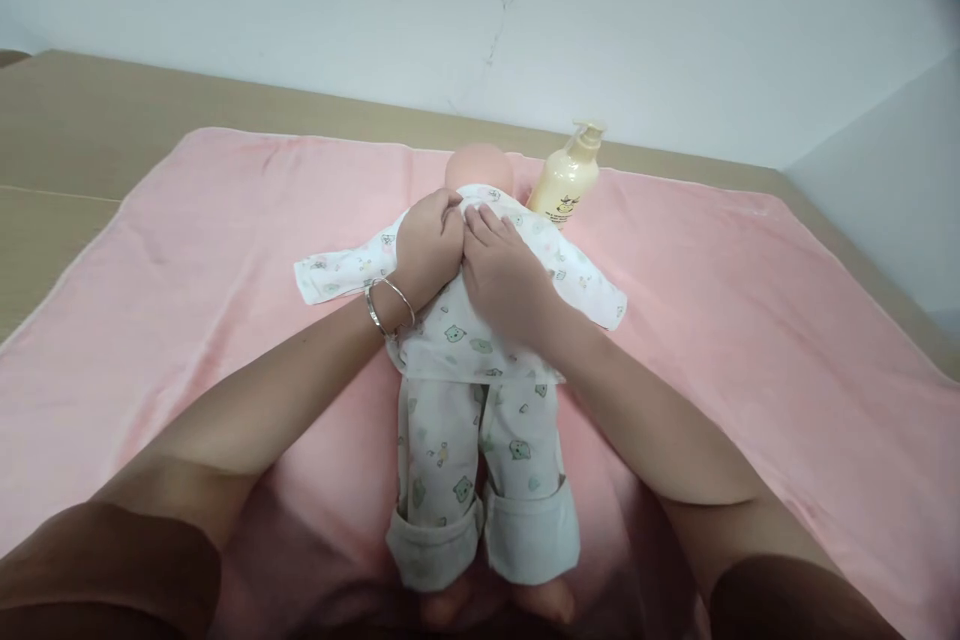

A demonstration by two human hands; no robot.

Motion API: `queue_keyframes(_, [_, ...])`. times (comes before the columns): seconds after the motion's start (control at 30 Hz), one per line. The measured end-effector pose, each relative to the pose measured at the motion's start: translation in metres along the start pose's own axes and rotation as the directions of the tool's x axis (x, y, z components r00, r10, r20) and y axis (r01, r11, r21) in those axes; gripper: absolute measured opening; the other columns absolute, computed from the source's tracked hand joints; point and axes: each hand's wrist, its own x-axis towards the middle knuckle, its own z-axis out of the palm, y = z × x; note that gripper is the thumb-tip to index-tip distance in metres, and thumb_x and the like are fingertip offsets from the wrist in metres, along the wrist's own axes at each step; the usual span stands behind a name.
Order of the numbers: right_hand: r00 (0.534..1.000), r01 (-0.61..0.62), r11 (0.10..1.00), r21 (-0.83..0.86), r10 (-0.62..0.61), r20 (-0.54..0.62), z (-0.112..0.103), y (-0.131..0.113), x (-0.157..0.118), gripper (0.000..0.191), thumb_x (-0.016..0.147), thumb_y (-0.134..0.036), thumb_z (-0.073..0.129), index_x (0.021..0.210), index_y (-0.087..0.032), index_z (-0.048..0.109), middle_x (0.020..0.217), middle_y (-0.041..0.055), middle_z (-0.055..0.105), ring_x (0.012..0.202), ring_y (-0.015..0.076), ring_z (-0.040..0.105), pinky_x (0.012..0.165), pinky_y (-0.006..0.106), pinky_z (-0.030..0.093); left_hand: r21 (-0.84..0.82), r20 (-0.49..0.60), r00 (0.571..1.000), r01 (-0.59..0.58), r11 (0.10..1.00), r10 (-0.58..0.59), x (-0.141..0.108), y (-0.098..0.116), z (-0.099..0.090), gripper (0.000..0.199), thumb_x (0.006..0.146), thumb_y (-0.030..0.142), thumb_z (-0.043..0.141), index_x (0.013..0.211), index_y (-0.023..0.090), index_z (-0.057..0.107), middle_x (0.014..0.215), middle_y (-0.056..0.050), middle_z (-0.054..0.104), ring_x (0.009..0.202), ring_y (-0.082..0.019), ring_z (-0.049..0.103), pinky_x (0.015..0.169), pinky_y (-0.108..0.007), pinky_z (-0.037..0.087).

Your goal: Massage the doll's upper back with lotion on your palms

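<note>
A baby doll with a bare round head [480, 168] lies lengthwise on a pink blanket, its feet toward me. It wears a white printed long-sleeved top [469, 335] and matching trousers [442, 440] with turned-up cuffs. My left hand [429, 245], a bracelet at its wrist, is on the upper part of the top, fingers bent inward on the cloth. Beside it and touching it, my right hand [506, 275] lies on the top with its fingers stretched toward the neck. Both thumbs are mostly hidden. The doll's sleeves spread out to either side.
A pale yellow pump bottle [566, 180] stands just right of the doll's head. The pink blanket [750, 320] covers most of the wooden table [97, 120]. Behind rises a white wall [337, 20] with a crack, and another wall closes the right side.
</note>
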Motion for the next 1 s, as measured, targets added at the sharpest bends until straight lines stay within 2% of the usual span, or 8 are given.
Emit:
queue_keyframes(0.1, [0.998,0.028,0.995,0.096,-0.033,0.05,-0.002,0.021,0.016,0.055,0.104,-0.026,0.026,0.156,-0.016,0.044,0.169,0.0084,0.032,0.16,0.029,0.021,0.13,0.059,0.019,0.045,0.008,1.0,0.016,0.999,-0.017,-0.001,-0.001,-0.002,0.029,0.091,0.025,0.041,0.089,0.021,0.069,0.095,-0.006,0.077,0.089,-0.021,0.066,0.086,-0.036,0.052])
queue_keyframes(0.27, [0.97,-0.236,0.97,0.054,0.239,-0.054,0.003,0.021,0.01,0.071,0.105,-0.043,0.031,0.157,0.005,0.03,0.164,0.0293,0.031,0.156,0.0378,0.029,0.127,0.058,0.027,0.069,0.021,1.0,-0.007,0.998,0.005,-0.001,-0.001,-0.002,0.03,0.086,0.021,0.043,0.096,0.02,0.071,0.106,-0.006,0.078,0.098,-0.021,0.067,0.092,-0.035,0.051])
queue_keyframes(0.4, [0.988,-0.134,0.988,-0.081,0.126,-0.089,0.001,-0.002,-0.011,0.06,0.104,-0.027,0.029,0.154,0.005,0.037,0.162,0.031,0.034,0.155,0.0397,0.031,0.128,0.059,0.023,0.081,0.022,1.0,-0.007,0.997,0.005,0.0,-0.002,-0.002,0.024,0.084,0.021,0.043,0.081,0.02,0.067,0.088,-0.006,0.075,0.081,-0.019,0.062,0.081,-0.034,0.049])
queue_keyframes(0.5, [0.997,-0.08,0.996,-0.031,0.079,-0.018,-0.008,0.001,-0.006,0.058,0.103,-0.025,0.03,0.154,0.0,0.041,0.164,0.0248,0.036,0.156,0.0359,0.03,0.129,0.058,0.022,0.099,0.017,1.0,-0.019,0.995,0.018,0.001,-0.002,-0.001,0.021,0.084,0.022,0.044,0.07,0.02,0.06,0.078,-0.007,0.071,0.074,-0.019,0.057,0.077,-0.035,0.046])
queue_keyframes(0.7, [0.928,-0.369,0.926,0.076,0.372,-0.024,-0.002,0.024,0.007,0.079,0.103,-0.053,0.033,0.149,0.011,0.04,0.158,0.0346,0.039,0.153,0.0443,0.033,0.125,0.062,0.03,0.062,0.002,0.999,-0.036,0.997,0.035,-0.001,-0.003,-0.001,0.017,0.082,0.021,0.045,0.07,0.022,0.057,0.076,-0.005,0.069,0.075,-0.02,0.056,0.078,-0.036,0.045])
queue_keyframes(0.83, [0.973,-0.186,0.982,0.033,0.189,-0.135,0.01,0.013,-0.005,0.069,0.103,-0.043,0.033,0.15,0.007,0.041,0.157,0.0322,0.042,0.152,0.0426,0.035,0.125,0.063,0.029,0.052,0.016,0.999,-0.029,0.998,0.028,-0.001,-0.002,-0.002,0.018,0.082,0.02,0.045,0.065,0.022,0.053,0.071,-0.005,0.065,0.073,-0.02,0.054,0.077,-0.036,0.044])
queue_keyframes(0.9, [0.99,-0.073,0.997,0.025,0.075,-0.116,0.011,0.01,-0.004,0.064,0.102,-0.034,0.032,0.151,0.006,0.04,0.16,0.029,0.039,0.156,0.0382,0.03,0.129,0.058,0.025,0.055,0.023,0.999,-0.022,0.998,0.021,-0.001,-0.002,-0.002,0.02,0.081,0.02,0.045,0.062,0.022,0.049,0.064,-0.003,0.059,0.067,-0.019,0.05,0.073,-0.035,0.042])
queue_keyframes(1.0, [0.997,-0.068,0.995,0.07,0.071,-0.038,0.004,0.015,0.008,0.063,0.101,-0.03,0.034,0.153,0.004,0.038,0.165,0.0249,0.033,0.158,0.0336,0.025,0.131,0.054,0.022,0.049,0.019,1.0,-0.021,0.999,0.02,0.0,-0.003,-0.002,0.021,0.081,0.02,0.046,0.06,0.022,0.048,0.061,-0.002,0.057,0.066,-0.018,0.048,0.072,-0.035,0.043])
